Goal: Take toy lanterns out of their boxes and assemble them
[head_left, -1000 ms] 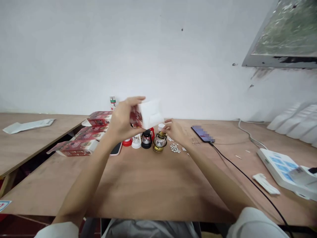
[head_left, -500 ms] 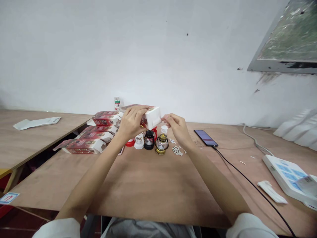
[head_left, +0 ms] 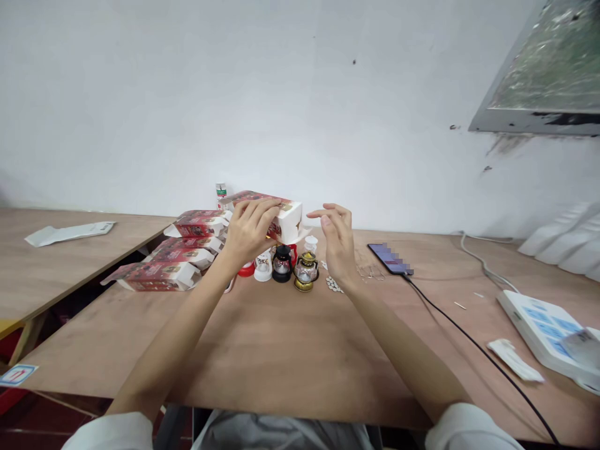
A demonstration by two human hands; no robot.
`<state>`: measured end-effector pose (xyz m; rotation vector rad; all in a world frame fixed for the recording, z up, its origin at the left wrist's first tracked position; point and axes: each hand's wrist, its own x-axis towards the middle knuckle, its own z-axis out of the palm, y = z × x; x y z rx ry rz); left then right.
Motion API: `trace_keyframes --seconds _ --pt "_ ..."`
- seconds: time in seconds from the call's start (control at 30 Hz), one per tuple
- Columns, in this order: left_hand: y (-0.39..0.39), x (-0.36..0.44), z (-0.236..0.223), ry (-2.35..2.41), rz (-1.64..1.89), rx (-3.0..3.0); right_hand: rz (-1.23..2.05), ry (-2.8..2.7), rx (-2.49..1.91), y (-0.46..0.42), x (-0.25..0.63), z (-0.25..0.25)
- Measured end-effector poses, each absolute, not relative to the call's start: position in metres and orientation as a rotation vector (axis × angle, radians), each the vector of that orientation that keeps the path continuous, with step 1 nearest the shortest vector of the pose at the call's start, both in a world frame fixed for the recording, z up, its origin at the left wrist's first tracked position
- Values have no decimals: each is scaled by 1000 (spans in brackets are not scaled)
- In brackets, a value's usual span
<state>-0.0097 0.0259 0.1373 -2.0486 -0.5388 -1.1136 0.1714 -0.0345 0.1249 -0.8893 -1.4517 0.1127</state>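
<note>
A: what's the room like?
B: pale, marked-up wall behind the wooden surface, light's soft.
A: that a window?
B: can't tell tbh, grey-framed greenish pane above the surface's right end, wall's stained under it.
A: floor?
B: dark red, below the surface's left end. second table sits left of the surface, gap between.

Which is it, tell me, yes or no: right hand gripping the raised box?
No, the left hand holds the box; the right hand grips nothing.
</note>
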Motion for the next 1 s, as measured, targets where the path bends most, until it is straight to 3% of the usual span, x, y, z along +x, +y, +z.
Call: trace_keyframes --seconds 0.17,0.47,0.77,1.0 --pt "25 -6 136 -517 -1117 -2021 -152 -1630 -1003 -40 170 120" --pt "25 -10 139 -626 -1116 -2069 -177 -1741 -1084 -45 174 124" --pt "18 -4 138 -610 -1006 -2178 226 -1986 -982 -41 183 125" --pt "32 -22 142 -683 -900 -2112 -320 -1678 -1009 -54 196 143"
